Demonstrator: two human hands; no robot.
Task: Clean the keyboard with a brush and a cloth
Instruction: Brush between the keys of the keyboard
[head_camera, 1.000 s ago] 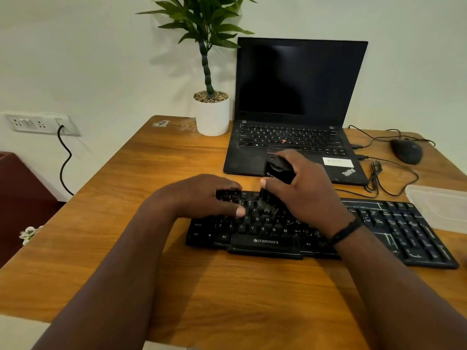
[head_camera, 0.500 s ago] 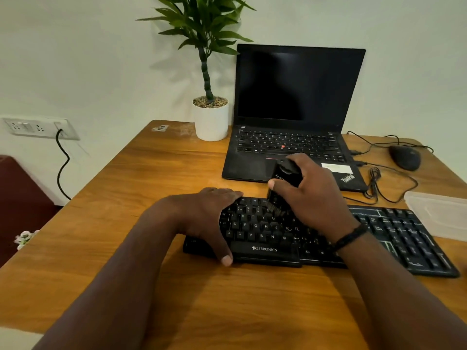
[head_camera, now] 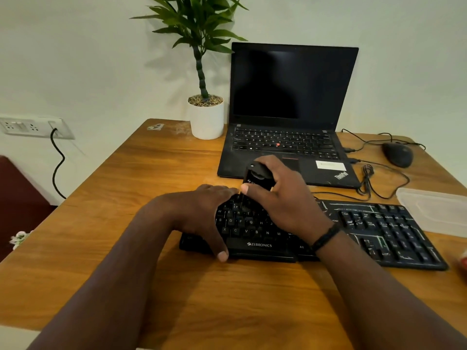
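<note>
Wooden table (head_camera: 106, 248) against a pale wall (head_camera: 75, 59) (socket panel (head_camera: 30, 126) at left).

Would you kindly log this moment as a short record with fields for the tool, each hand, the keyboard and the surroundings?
tool: black brush, bristles down on the upper key rows
right hand: grips the brush
left hand: rests on the keyboard's left end, thumb at its front edge
keyboard: black, flat on the wooden table
behind: open laptop, potted plant, mouse
cloth: not seen
</note>
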